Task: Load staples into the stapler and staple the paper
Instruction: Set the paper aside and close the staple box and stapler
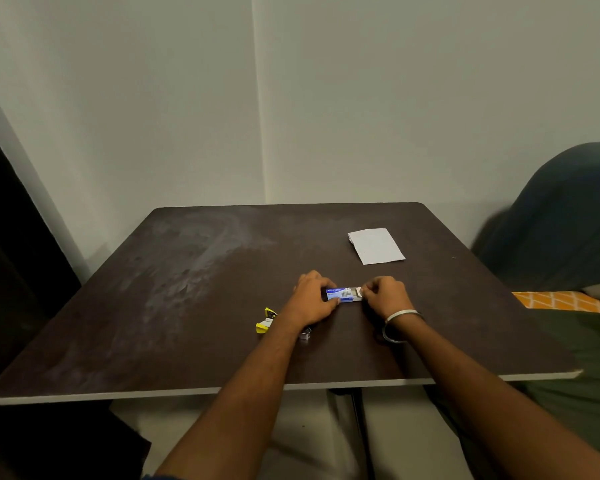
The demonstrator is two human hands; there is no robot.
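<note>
A small blue staple box point(341, 294) lies on the dark table point(194, 271), held between both hands. My left hand point(312, 299) grips its left end. My right hand point(387, 296) pinches the box's inner tray or flap at the right end, which sticks out a little. The yellow stapler point(266, 321) lies on the table left of my left wrist, partly hidden by the forearm. A small metallic piece point(305, 333) shows just under the left wrist. A folded white paper point(376, 246) lies flat at the back right of the table.
The table stands against a pale wall. A dark blue chair back point(561, 216) is at the right, with an orange patterned cloth point(565, 301) beside the table's right edge. A dark panel point(11, 237) stands at the left. A bangle sits on my right wrist.
</note>
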